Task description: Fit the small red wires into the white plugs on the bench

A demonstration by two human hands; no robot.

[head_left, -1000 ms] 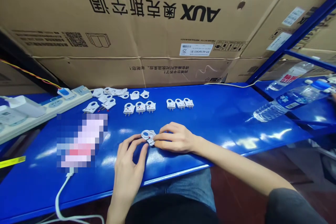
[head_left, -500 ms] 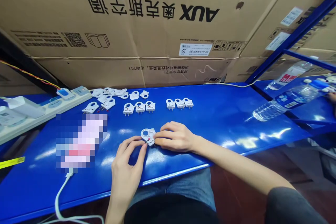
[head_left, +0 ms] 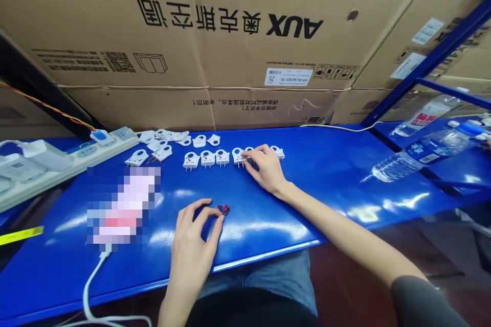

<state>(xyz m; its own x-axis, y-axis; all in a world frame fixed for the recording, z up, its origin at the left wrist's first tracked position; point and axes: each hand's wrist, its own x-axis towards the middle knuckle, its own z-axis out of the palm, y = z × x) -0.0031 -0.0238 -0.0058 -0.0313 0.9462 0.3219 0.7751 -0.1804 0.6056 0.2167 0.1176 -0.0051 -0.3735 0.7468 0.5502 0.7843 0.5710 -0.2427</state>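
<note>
A white two-pin plug with a ring-shaped handle [head_left: 237,155] stands at the left end of the right-hand row of similar plugs. My right hand [head_left: 265,168] is closed on its side with thumb and fingers, and covers part of the plugs beside it. Nearer the front, my left hand [head_left: 195,230] has its thumb and index fingertip almost together at a small cluster of red parts with dark leads [head_left: 224,209]. These parts are too small to name. Another row of three white plugs [head_left: 207,159] stands left of my right hand.
Loose white ring-handled pieces [head_left: 161,144] lie at the back left, beside a power strip [head_left: 84,156]. A pixelated object [head_left: 126,204] with a white cable [head_left: 90,286] lies on the blue table [head_left: 330,163]. Water bottles [head_left: 412,156] lie right; cardboard [head_left: 230,61] stands behind.
My right hand has carried the white plug from the front up to the left end of the right-hand row. My left hand stayed near the front, where the small red parts now show.
</note>
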